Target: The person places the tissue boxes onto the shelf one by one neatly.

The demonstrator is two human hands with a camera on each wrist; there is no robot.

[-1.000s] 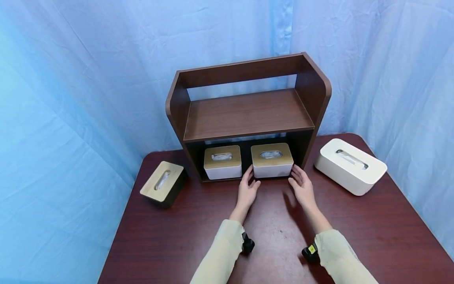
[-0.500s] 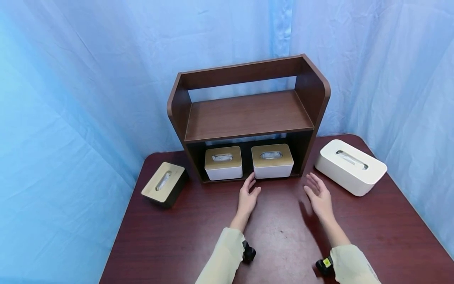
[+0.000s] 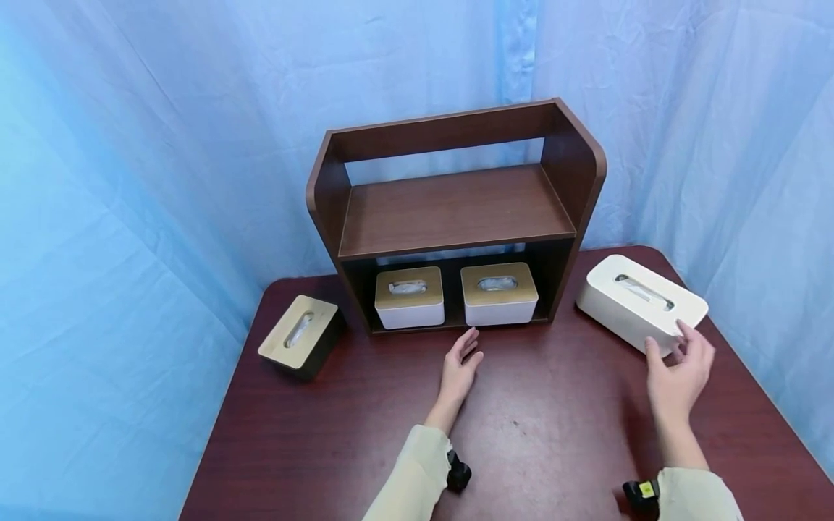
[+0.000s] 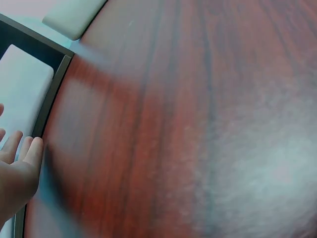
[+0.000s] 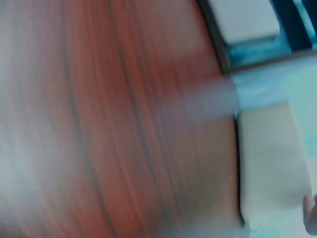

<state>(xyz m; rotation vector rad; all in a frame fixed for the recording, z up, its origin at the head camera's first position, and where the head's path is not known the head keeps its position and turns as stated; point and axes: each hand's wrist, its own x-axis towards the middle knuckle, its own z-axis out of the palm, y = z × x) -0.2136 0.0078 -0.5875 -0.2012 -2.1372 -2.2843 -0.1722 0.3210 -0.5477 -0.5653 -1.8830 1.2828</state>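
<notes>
My right hand (image 3: pixel 680 369) is at the near end of a long white tissue box (image 3: pixel 641 300) on the table's right side, its fingers spread and overlapping the box's corner in the head view. In the right wrist view that tissue box (image 5: pixel 272 158) shows its side, with a fingertip (image 5: pixel 310 213) at the frame's edge. My left hand (image 3: pixel 458 370), fingers loosely extended and holding nothing, is over the table just before the shelf. Closest to it is a white tissue box with a wooden lid (image 3: pixel 499 293) in the lower compartment. A matching tissue box (image 3: pixel 409 298) sits left of that one.
The dark brown two-tier shelf (image 3: pixel 459 210) stands at the back of the reddish-brown table (image 3: pixel 521 449). A black tissue box with a wooden lid (image 3: pixel 301 336) lies angled at the left. Blue curtains (image 3: pixel 130 181) hang behind and at the sides.
My right hand has left the right-hand lidded tissue box and moved right to the long white one. My left hand has drawn back slightly from the shelf. The boxes look unmoved.
</notes>
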